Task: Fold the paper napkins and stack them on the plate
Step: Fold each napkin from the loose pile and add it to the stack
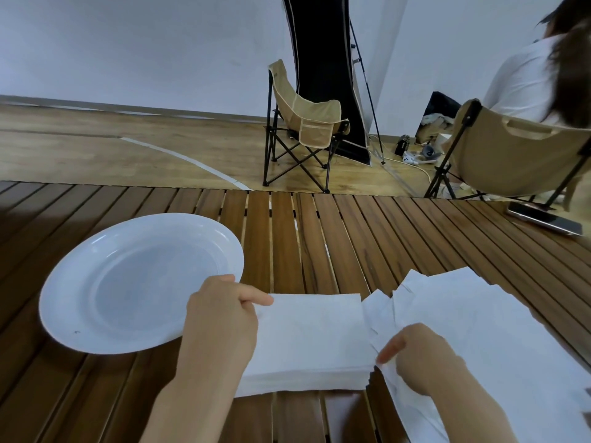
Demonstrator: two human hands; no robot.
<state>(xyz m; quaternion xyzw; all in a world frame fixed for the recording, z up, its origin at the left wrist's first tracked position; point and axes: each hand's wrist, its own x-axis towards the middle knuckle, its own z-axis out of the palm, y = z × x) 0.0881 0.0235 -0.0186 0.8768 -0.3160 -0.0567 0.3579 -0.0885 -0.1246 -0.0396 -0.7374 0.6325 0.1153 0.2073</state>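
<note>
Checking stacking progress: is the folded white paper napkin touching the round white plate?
Apart. Head view: folded white paper napkin sits right of round white plate, table slats between.

A slatted table of dark brown wood, with narrow gaps between the boards, carries four things — a white plate at the left, a folded white napkin just to its right near the front edge, a loose spread of unfolded napkins overlapping that napkin's right end, and a phone lying flat at the far right corner.
</note>
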